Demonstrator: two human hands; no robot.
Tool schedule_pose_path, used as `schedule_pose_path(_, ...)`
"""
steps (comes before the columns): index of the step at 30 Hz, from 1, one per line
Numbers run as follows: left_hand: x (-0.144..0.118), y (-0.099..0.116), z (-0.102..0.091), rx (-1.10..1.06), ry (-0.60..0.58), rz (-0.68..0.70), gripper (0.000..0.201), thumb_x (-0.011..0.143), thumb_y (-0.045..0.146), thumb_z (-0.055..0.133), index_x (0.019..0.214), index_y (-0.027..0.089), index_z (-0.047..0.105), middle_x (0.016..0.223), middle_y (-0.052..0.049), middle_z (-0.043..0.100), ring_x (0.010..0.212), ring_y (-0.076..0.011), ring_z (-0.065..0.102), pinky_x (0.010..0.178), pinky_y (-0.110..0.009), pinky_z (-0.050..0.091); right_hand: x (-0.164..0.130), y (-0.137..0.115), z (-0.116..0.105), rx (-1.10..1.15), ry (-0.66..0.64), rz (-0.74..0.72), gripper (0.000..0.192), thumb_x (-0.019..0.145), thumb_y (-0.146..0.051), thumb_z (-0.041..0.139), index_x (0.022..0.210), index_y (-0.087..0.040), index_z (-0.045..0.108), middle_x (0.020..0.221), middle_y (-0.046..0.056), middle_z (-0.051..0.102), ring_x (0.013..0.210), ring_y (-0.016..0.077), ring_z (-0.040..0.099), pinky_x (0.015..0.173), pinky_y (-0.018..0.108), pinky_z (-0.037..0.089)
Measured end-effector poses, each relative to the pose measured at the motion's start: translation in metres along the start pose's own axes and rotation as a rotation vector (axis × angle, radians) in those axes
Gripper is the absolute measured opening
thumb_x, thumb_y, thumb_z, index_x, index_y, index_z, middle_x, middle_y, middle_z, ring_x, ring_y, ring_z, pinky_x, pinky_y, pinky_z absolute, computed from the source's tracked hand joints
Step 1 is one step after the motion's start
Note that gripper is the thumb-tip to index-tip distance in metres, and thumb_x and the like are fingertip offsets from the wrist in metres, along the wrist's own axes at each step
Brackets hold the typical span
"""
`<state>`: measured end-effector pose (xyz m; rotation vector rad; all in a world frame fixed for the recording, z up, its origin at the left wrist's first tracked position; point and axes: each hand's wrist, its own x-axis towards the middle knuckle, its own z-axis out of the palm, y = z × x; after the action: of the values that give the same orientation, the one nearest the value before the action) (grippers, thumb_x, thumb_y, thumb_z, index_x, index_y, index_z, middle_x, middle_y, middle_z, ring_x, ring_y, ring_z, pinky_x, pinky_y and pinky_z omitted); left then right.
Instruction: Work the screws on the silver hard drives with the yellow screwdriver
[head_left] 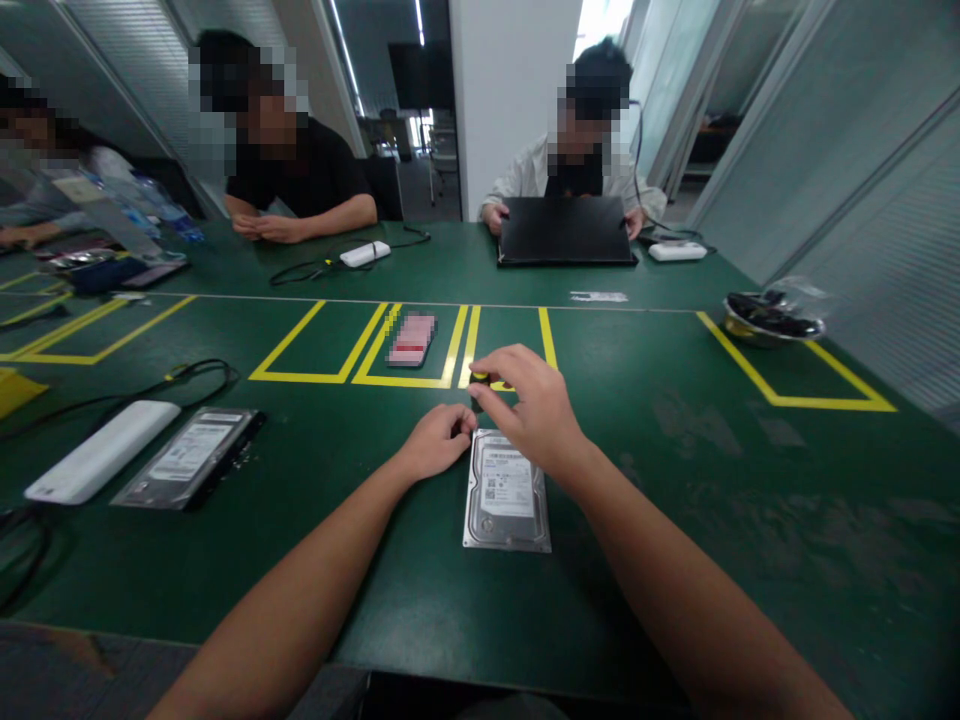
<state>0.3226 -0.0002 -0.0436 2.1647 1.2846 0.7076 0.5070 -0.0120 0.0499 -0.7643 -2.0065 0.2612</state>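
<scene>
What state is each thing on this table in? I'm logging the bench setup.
hard drive: flat, label up, at both hands.
left hand: curled, at the drive's top left corner.
right hand: over the drive's top edge, pinching a small yellow-and-black tool.
second hard drive: flat in a bag, untouched.
white power bank: flat, cable attached.
laptop: closed, a person's hands on it.
bowl: holds dark items.

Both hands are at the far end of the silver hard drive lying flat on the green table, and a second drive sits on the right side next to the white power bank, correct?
Not quite. In the head view the second, black-edged hard drive and the white power bank lie on the left side, not the right. The left hand and right hand are at the silver hard drive's far end.
</scene>
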Motion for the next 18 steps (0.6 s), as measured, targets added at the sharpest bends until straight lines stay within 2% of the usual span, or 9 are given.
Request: schedule_pose_path(18, 0.0, 0.002, -0.0006, -0.026, 0.006, -0.033, 0.006, 0.074, 0.014, 0.051, 0.075, 0.017, 0.057, 0.071, 0.002, 0.058, 0.065, -0.014, 0.049, 0.064, -0.027, 0.037, -0.0005, -0.0003, -0.0006, -0.003, -0.015, 0.003, 0.012, 0.09, -0.024, 0.061, 0.1, -0.02, 0.064, 0.095, 0.005, 0.062, 0.089, 0.0181, 0.059, 0.079, 0.032, 0.048)
